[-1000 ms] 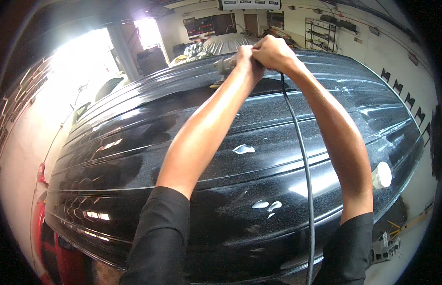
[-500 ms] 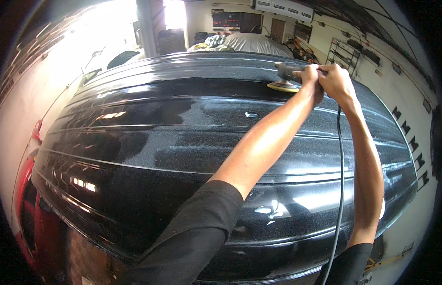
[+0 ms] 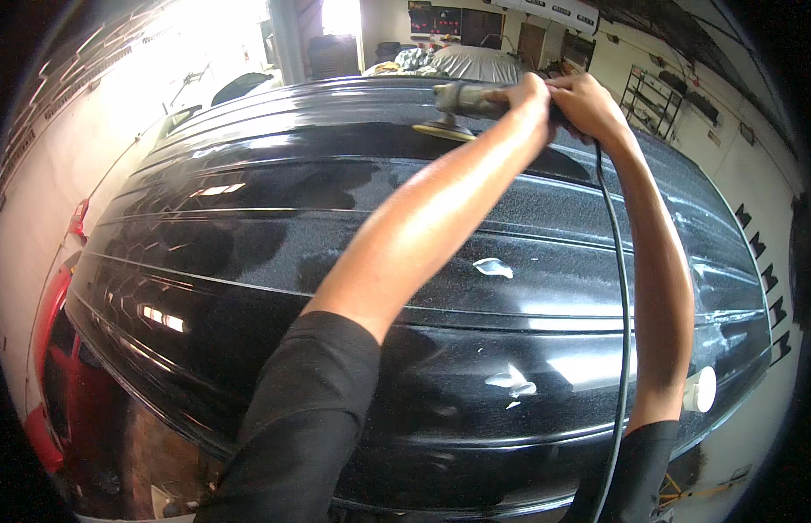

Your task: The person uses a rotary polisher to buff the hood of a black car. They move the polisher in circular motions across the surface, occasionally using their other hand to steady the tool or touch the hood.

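Both arms reach out over a black ribbed vehicle roof (image 3: 248, 344). My left hand (image 3: 529, 96) is closed around the body of a corded polisher (image 3: 475, 101). Close behind it, my right hand (image 3: 589, 106) grips the polisher's rear end, where the cord comes out. The polisher's round yellowish pad (image 3: 443, 132) is at the far part of the roof, slightly tilted in view. A black cord (image 3: 621, 288) runs down past my right forearm to the lower edge. White smears of paste (image 3: 494, 268) lie on the panel, with more white blobs (image 3: 512, 381) nearer me.
A white round container (image 3: 704, 389) stands at the right beside my right forearm. Down at the left is a red car (image 3: 55, 349). A covered vehicle (image 3: 477, 65) and a metal shelf (image 3: 651, 100) are at the back. Hazy residue streaks the roof's right side.
Both hands have moved the polisher to the left and slightly farther away across the roof. The view has shifted a little, and the white container now shows more fully.
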Demonstrator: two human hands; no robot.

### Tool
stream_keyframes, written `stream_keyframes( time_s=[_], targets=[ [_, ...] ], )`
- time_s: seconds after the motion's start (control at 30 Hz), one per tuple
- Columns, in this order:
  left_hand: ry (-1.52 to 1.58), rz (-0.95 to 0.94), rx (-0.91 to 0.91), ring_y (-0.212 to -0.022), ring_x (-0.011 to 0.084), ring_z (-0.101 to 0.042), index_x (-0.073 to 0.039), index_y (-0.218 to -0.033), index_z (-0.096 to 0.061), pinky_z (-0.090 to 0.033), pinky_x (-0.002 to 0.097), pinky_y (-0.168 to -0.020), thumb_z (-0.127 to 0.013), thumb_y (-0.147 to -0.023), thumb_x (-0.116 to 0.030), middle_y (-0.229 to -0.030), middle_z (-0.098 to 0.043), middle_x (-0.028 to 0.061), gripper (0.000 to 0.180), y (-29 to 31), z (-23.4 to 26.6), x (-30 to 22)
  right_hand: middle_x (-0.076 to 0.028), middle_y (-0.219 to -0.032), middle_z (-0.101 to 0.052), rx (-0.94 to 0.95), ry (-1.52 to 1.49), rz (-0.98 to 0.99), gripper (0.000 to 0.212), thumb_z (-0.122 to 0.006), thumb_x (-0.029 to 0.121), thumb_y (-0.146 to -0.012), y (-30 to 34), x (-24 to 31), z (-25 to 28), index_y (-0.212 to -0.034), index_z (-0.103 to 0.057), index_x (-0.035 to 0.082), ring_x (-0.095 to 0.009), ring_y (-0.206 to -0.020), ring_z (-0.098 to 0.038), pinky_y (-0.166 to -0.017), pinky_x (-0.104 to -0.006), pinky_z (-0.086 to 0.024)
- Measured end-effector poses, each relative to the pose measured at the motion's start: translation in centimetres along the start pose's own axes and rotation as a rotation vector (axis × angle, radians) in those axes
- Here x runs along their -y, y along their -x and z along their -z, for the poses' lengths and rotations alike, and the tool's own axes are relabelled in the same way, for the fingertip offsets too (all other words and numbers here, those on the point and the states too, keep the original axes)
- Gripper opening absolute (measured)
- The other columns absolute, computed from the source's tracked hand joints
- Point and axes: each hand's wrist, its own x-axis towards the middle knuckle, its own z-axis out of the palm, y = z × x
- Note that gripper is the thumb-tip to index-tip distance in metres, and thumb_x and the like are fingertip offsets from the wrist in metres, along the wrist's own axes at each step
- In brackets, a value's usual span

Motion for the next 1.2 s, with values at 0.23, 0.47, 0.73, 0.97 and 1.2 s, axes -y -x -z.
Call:
stream_keyframes(
  time_s=[0.23,0.47,0.73,0.97,1.2],
  targets=[
    [0.022,-0.151,-0.176,-0.101,0.0513,-0.062,0.012,-0.14,-0.032,-0.054,0.0682,-0.074,-0.027,-0.096,-0.024,-0.121,-0.054,0.0401,0.057,-0.3,4.9,-3.7,-0.006,-0.054,-0.058,0.008,-0.071,0.034,0.033,-0.055,0.028,-0.094,-3.9,3.2,-5.1,-0.114,-0.075,0.01,-0.011,-0.043,-0.054,-0.039,-0.0282,-0.042],
    [-0.038,-0.102,-0.176,-0.099,0.0473,-0.064,0.015,-0.124,-0.045,-0.056,0.061,-0.075,-0.023,-0.099,-0.027,-0.114,-0.059,0.035,0.053,-0.6,8.5,-7.5,-0.008,-0.053,-0.058,0.029,-0.189,0.112,0.034,-0.057,0.029,-0.094,-4.5,7.0,-6.1,-0.087,-0.074,0.0,-0.014,-0.04,-0.055,-0.038,-0.0304,-0.042],
    [0.001,-0.164,-0.182,-0.11,0.0446,-0.061,0.019,-0.127,-0.042,-0.051,0.0583,-0.094,-0.026,-0.096,-0.021,-0.121,-0.056,0.0344,0.053,2.2,2.5,-4.8,-0.021,-0.085,-0.073,-0.021,-0.044,-0.008,0.037,-0.062,0.037,-0.084,-3.9,4.0,-3.4,-0.103,-0.077,0.009,-0.03,-0.077,-0.073,-0.077,-0.039,-0.057],
    [0.04,-0.104,0.069,-0.123,0.0404,-0.054,0.016,-0.135,-0.038,-0.045,0.0541,-0.104,-0.026,-0.096,-0.022,-0.133,-0.049,0.033,0.055,1.0,-3.4,0.8,-0.019,-0.091,-0.075,-0.048,0.149,-0.109,0.034,-0.062,0.032,-0.084,-1.3,-0.9,1.6,-0.109,-0.077,0.014,-0.028,-0.079,-0.074,-0.076,-0.038,-0.059],
    [-1.01,-0.874,0.363,-0.102,0.0227,-0.068,-0.002,-0.107,-0.064,-0.054,0.0345,-0.086,-0.058,-0.094,-0.012,-0.104,-0.07,0.0127,0.018,-7.1,-0.2,4.9,-0.023,-0.088,-0.073,-0.188,0.237,-0.198,0.033,-0.065,0.031,-0.081,0.1,-1.8,4.0,-0.099,-0.078,0.007,-0.034,-0.082,-0.074,-0.077,-0.0407,-0.059]
  ],
)
